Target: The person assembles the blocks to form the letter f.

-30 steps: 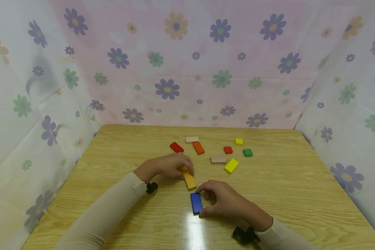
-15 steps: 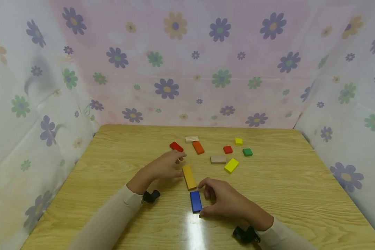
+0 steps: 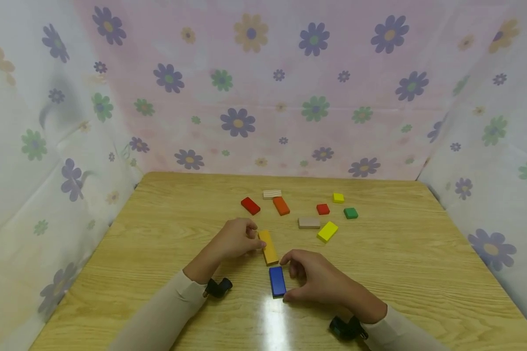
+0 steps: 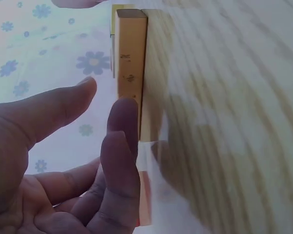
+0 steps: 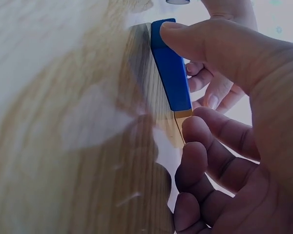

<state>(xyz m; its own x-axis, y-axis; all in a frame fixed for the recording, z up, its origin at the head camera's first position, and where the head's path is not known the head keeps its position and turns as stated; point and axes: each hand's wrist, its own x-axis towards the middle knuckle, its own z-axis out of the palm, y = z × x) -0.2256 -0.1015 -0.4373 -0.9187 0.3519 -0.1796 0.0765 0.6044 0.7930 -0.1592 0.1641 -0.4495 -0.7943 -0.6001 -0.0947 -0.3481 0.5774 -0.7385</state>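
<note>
Lying lengthwise on the wooden table (image 3: 171, 204), an orange-yellow wooden block (image 3: 269, 248) points toward a blue block (image 3: 277, 282), which lies close in front of its near end. My left hand (image 3: 233, 239) is at the orange-yellow block's left side, its thumb tip overlapping the edge. In the left wrist view, that thumb stands apart from the bent fingers (image 4: 119, 161). My right hand (image 3: 318, 278) brackets the blue block from the right. Its thumb lies on the near end and its index fingertip is right by the far end, as the right wrist view shows.
Farther back lie a red block (image 3: 250, 205), an orange block (image 3: 281, 205), a striped pale block (image 3: 272, 194), a plain wooden block (image 3: 309, 223) and a yellow block (image 3: 327, 231). Small red (image 3: 322, 209), green (image 3: 351, 213) and yellow (image 3: 338, 198) blocks sit at right. Flowered cloth (image 3: 263, 87) encloses the table.
My left hand has let go of the orange-yellow block, drawn left, then come back to its side. The blue block has shifted slightly closer to it; my right index finger has lifted a little.
</note>
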